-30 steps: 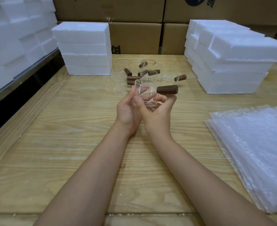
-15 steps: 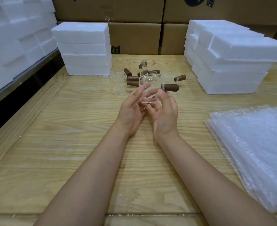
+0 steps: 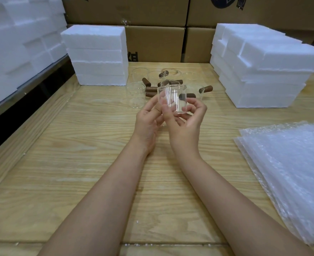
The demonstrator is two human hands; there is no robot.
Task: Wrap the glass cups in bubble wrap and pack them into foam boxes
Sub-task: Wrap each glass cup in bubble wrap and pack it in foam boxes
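Centre frame: clear glass cup with brown wooden handle (image 3: pixel 172 99) held unwrapped; right hand (image 3: pixel 185 124) fingers curled under its base, left hand (image 3: pixel 148 121) fingers curved against its side; clear bubble-wrap sheets (image 3: pixel 289 167) lower right, untouched; white foam boxes (image 3: pixel 97 56) stacked upper left; wrapping and packing all ahead, seemingly.

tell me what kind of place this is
Most likely a packing station in a warehouse or workshop: stacked foam boxes, cardboard cartons behind them, bubble wrap sheets on the wooden worktable, and glass cups with wooden handles waiting to be packed.
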